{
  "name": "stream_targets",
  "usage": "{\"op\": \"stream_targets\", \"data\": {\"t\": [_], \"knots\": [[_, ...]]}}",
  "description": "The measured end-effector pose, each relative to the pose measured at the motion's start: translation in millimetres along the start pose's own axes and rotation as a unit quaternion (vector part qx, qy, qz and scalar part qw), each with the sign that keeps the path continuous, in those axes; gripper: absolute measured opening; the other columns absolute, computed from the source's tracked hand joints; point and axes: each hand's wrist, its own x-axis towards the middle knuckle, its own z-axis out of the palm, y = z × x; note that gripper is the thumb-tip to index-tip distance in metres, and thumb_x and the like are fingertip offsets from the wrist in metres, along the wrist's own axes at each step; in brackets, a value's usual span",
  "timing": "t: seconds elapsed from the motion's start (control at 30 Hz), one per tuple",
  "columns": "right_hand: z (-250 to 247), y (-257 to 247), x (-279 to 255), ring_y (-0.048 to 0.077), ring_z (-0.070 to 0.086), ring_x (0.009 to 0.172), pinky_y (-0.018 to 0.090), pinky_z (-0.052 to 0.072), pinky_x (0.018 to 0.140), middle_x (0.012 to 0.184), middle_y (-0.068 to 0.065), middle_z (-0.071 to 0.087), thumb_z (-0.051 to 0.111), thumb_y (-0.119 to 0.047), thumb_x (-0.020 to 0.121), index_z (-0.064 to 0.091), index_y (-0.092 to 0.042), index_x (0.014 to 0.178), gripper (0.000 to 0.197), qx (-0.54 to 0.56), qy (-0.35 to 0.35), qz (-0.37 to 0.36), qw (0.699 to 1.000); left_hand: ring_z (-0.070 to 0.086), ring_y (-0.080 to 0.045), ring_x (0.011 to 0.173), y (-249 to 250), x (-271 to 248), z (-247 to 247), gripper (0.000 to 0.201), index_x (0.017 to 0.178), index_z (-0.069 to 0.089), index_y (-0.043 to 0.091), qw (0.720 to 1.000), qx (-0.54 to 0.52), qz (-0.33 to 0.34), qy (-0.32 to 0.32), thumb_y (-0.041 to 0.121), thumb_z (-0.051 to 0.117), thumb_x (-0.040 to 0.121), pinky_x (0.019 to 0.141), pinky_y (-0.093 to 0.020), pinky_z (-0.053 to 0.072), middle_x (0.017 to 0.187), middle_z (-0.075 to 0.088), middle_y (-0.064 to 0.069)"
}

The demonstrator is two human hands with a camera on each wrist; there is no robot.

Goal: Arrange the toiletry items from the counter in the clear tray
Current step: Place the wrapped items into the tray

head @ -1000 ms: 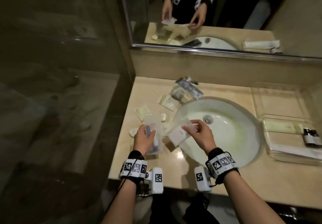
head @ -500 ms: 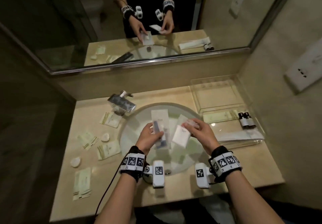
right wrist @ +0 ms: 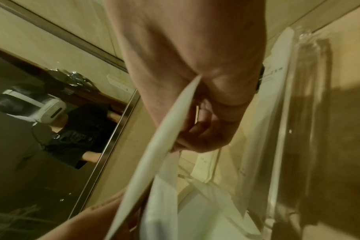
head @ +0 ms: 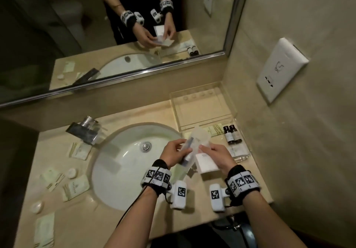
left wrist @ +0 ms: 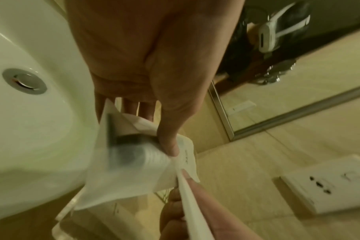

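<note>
My left hand grips a long translucent packet with a dark item inside; in the left wrist view its thumb presses that packet. My right hand pinches a flat white packet, seen edge-on in the right wrist view, and its thumb touches the translucent one. Both hands hover over the sink's right rim, just left of the clear tray. The tray's front part holds two small dark bottles, a green sachet and white packets.
Several pale sachets and round soaps lie on the counter left of the white sink. A chrome faucet stands at the back left. The mirror runs behind, and a wall socket sits right of the tray.
Both hands carried their packets rightward, from the counter left of the sink across the basin to its right rim beside the tray. They have come closer together.
</note>
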Motion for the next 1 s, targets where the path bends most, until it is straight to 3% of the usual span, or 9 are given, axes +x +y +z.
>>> {"op": "stream_targets", "data": {"t": [0.13,0.2,0.27,0.33,0.5,0.77,0.9,0.93,1.0], "knots": [[-15,12,13,0.036,0.068,0.094,0.047,0.061,0.067,0.108,0.017,0.068,0.071,-0.022,0.087,0.058,-0.008,0.117,0.036,0.07,0.073,0.065,0.993,0.066,-0.031,0.092,3,17,17,0.052,0.117,0.059,0.015,0.999,0.043,-0.013,0.003,0.021,0.083,0.07,0.081,-0.044,0.058,0.101,0.063,-0.012],[-19,16,22,0.037,0.068,0.094,0.056,0.059,0.072,0.107,0.018,0.067,0.071,-0.022,0.087,0.056,-0.014,0.112,0.031,0.085,0.114,0.094,0.985,0.063,-0.027,0.091,5,26,24,0.056,0.113,0.056,0.014,0.997,0.077,-0.002,0.005,0.016,0.085,0.066,0.081,-0.039,0.056,0.102,0.061,-0.01],[-22,18,29,0.038,0.068,0.092,0.058,0.059,0.073,0.104,0.02,0.067,0.072,-0.022,0.086,0.06,-0.004,0.105,0.029,0.085,0.139,0.113,0.98,0.057,-0.022,0.087,6,34,29,0.055,0.112,0.054,0.012,0.994,0.107,0.02,0.014,0.008,0.083,0.066,0.073,-0.029,0.051,0.101,0.059,-0.007],[-22,18,33,0.038,0.069,0.092,0.057,0.059,0.075,0.103,0.021,0.067,0.073,-0.019,0.085,0.061,0.0,0.104,0.03,0.085,0.156,0.122,0.977,0.056,-0.02,0.089,6,41,33,0.05,0.112,0.054,0.009,0.987,0.153,0.048,0.02,0.004,0.078,0.069,0.073,-0.025,0.047,0.103,0.058,-0.007],[-22,22,37,0.034,0.068,0.089,0.047,0.059,0.078,0.095,0.016,0.067,0.073,-0.014,0.084,0.058,-0.005,0.098,0.022,0.074,0.164,0.139,0.974,0.058,-0.026,0.099,-3,54,36,0.038,0.109,0.059,0.012,0.967,0.239,0.083,0.018,0.003,0.073,0.074,0.085,-0.031,0.047,0.11,0.059,-0.011],[-31,22,34,0.036,0.068,0.093,0.054,0.058,0.082,0.099,0.017,0.069,0.073,-0.018,0.086,0.066,-0.002,0.102,0.024,0.041,0.16,0.13,0.978,0.042,-0.028,0.122,-12,63,39,0.039,0.121,0.059,0.012,0.932,0.335,0.133,0.043,0.001,0.062,0.084,0.104,-0.035,0.038,0.124,0.054,-0.01],[-35,20,34,0.03,0.068,0.089,0.041,0.061,0.065,0.103,0.014,0.069,0.072,-0.024,0.087,0.065,-0.008,0.108,0.027,0.046,0.166,0.104,0.98,0.04,-0.027,0.123,-13,64,38,0.034,0.118,0.063,0.012,0.918,0.367,0.145,0.045,0.003,0.059,0.086,0.105,-0.034,0.036,0.124,0.056,-0.006],[-36,19,36,0.028,0.068,0.089,0.035,0.058,0.059,0.103,0.013,0.07,0.072,-0.025,0.087,0.066,-0.008,0.108,0.029,0.038,0.171,0.091,0.98,0.043,-0.027,0.12,-11,63,39,0.029,0.114,0.064,0.012,0.921,0.355,0.15,0.053,0.005,0.058,0.087,0.102,-0.033,0.037,0.121,0.057,-0.006],[-39,18,42,0.026,0.069,0.091,0.032,0.055,0.063,0.104,0.012,0.072,0.071,-0.025,0.086,0.066,-0.007,0.11,0.03,0.027,0.182,0.062,0.981,0.053,-0.024,0.107,-4,62,40,0.017,0.105,0.066,0.011,0.946,0.284,0.143,0.067,0.013,0.057,0.091,0.089,-0.026,0.044,0.108,0.062,-0.006]]}}
